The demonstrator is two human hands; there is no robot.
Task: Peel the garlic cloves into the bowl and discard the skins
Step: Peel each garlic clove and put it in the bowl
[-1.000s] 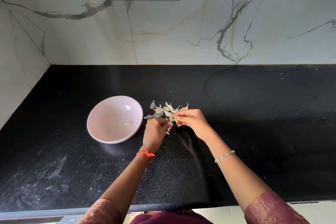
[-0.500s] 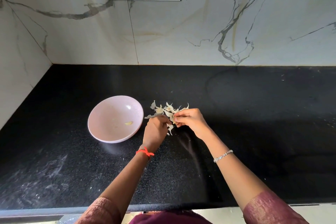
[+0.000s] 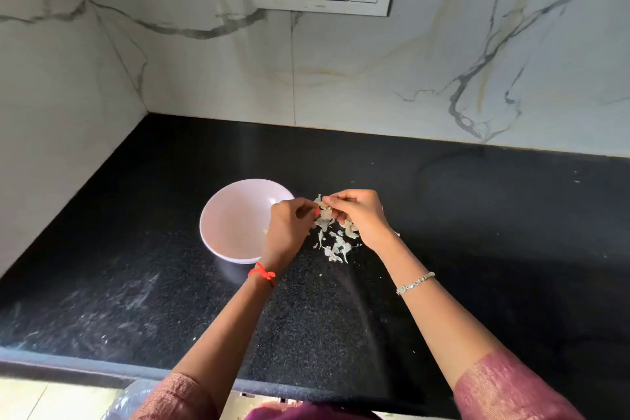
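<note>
Over the black counter (image 3: 477, 232), I am holding a garlic clove (image 3: 324, 208) up between both hands, just above the pile of skins (image 3: 335, 245). My left hand (image 3: 289, 221) is pinching the clove with curled fingers. My right hand (image 3: 361, 215) is pinching it from the other side and, I think, tugging at its papery skin. The clove is tiny and mostly hidden, so I cannot tell how much skin is on it. The pale pink bowl (image 3: 221, 215) is sitting just beside my left hand, with one small peeled clove (image 3: 265, 231) inside. To do this well, I am planning to hold tight with the left, pull the skin off in little strips with the right, let it fall on the pile, and drop only the bare clove in the bowl.
</note>
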